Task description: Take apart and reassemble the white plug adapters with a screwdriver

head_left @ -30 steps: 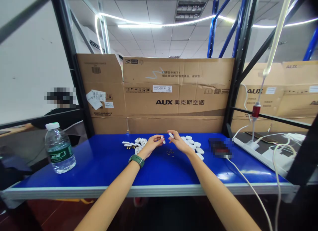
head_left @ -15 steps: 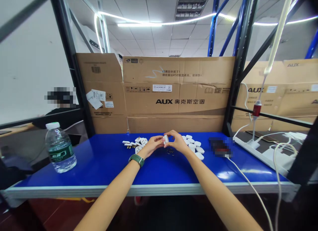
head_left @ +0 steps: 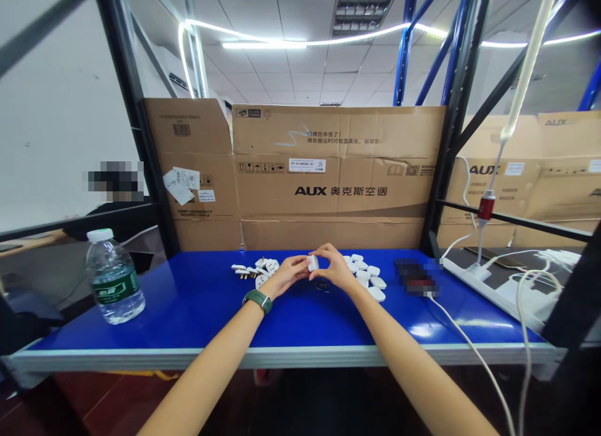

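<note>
I hold a small white plug piece (head_left: 313, 263) just above the blue tabletop (head_left: 300, 326), my left hand (head_left: 288, 273) closed on its left side, my right hand (head_left: 336, 267) pinching it top and bottom between forefinger and thumb. Its long axis stands near upright; which way its inner side faces, I can't tell. White pinned plug bodies (head_left: 271, 266) lie beside my left hand.

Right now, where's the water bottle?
In the head view, the water bottle stands upright at the far left of the blue tabletop, near the black post. The white plug parts and the left hand are off to its right.
</note>
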The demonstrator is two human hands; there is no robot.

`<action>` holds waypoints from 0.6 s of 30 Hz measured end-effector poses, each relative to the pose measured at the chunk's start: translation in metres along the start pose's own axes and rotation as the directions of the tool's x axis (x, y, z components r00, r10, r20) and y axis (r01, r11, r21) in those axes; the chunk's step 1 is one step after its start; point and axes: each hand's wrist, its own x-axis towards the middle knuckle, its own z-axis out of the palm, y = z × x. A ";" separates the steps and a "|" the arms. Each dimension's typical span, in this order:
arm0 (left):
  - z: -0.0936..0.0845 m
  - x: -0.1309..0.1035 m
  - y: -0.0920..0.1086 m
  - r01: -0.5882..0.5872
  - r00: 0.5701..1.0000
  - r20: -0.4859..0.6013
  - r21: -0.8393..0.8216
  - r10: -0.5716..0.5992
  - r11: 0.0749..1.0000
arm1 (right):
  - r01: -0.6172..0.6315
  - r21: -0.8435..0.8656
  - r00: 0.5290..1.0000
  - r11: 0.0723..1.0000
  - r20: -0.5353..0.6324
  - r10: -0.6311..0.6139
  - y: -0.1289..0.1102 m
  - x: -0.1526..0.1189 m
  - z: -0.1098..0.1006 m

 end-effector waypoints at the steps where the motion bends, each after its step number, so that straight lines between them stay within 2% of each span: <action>1: 0.000 0.000 0.000 0.004 1.000 0.001 -0.005 -0.004 1.000 | -0.003 0.002 1.000 1.000 -0.002 0.003 0.000 0.000 0.000; 9: -0.002 0.000 -0.001 0.011 1.000 0.003 -0.012 -0.011 1.000 | 0.016 -0.052 1.000 0.998 0.026 -0.015 0.005 -0.001 0.003; 18: -0.002 0.001 -0.004 -0.019 0.993 -0.112 0.094 0.029 0.995 | -0.005 -0.008 0.995 1.000 0.100 0.006 0.005 -0.006 0.010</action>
